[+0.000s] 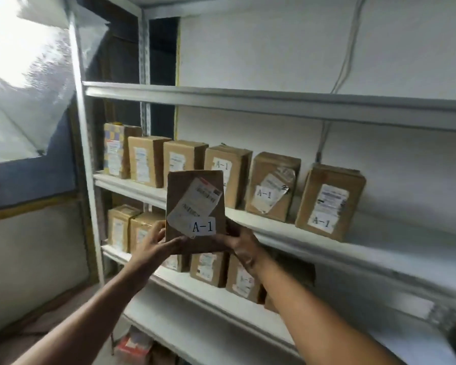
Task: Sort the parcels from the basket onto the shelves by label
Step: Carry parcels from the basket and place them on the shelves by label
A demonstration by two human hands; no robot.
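A brown cardboard parcel (195,212) with a tilted shipping label and a white "A-1" sticker is held upright in front of the white metal shelves. My left hand (156,241) grips its lower left corner and my right hand (241,245) grips its lower right corner. Behind it, the middle shelf (313,238) carries a row of several upright brown parcels; three of them show "A-1" stickers, among them the rightmost parcel (329,202). The basket is out of view.
The shelf below (208,299) holds several more labelled brown parcels. The top shelf (274,100) shows nothing on it. To the right of the rightmost A-1 parcel the middle shelf is bare. A bright translucent plastic sheet (29,83) hangs at the left. Small boxes (134,346) lie near the floor.
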